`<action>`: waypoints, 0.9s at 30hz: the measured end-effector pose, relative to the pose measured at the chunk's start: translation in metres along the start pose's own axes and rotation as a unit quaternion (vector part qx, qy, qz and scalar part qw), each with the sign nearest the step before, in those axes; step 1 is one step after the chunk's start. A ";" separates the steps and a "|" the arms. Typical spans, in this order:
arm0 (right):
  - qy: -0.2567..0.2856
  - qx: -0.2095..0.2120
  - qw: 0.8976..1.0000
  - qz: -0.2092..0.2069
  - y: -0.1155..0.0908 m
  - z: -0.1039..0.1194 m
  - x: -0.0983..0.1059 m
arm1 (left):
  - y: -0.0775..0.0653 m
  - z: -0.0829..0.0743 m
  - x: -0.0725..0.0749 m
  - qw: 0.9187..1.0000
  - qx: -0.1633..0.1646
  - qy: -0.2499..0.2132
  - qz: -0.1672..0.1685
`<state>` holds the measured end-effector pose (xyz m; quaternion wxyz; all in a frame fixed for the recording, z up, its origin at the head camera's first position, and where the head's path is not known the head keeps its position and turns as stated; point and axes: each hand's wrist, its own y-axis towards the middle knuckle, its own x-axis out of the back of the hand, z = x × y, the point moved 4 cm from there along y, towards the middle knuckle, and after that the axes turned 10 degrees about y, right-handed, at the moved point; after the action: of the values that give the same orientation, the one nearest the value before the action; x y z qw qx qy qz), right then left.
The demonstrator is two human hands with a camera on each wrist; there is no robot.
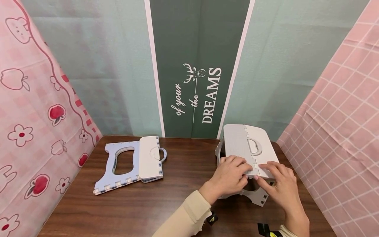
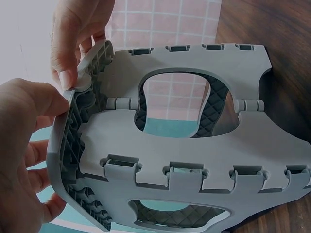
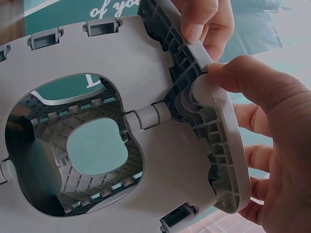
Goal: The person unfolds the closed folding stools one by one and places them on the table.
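We have a white plastic folding step stool [image 1: 234, 144] standing opened out at the right of the counter [image 1: 180, 194], its pale grey leg panels [image 2: 194, 145] spread beneath the flat top. Our left hand [image 1: 231, 174] and right hand [image 1: 282, 186] share its near edge, one either side of the toothed middle seam [image 1: 246, 132]. Each is partly closed on that edge, thumb against the rim and fingers laid over the top; we judge this grip steadies both halves where they meet. The left wrist comes in slantwise from below, knuckles arched; the right forearm rises from the lower right, fingers more spread. A pale blue and white folded plastic stool [image 1: 149, 154] lies flat at the left, well apart, probably to leave working room.
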<state>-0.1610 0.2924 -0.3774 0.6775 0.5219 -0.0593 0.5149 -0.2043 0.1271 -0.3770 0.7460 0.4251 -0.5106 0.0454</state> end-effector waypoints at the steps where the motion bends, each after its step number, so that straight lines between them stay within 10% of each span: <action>1: 0.000 -0.001 1.000 0.000 0.000 0.000 0.000 | 0.000 0.000 0.000 1.000 0.001 0.001 0.000; 11: 0.044 0.059 0.996 -0.042 -0.005 0.007 0.008 | -0.007 0.000 0.011 0.997 -0.002 -0.067 0.028; 27: 0.038 -0.007 0.999 -0.002 0.021 0.021 0.008 | -0.026 0.054 0.034 0.995 0.057 -0.080 0.008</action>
<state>-0.1640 0.2795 -0.3496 0.6842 0.4973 -0.0362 0.5323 -0.2140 0.0616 -0.3583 0.6768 0.4656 -0.5683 0.0462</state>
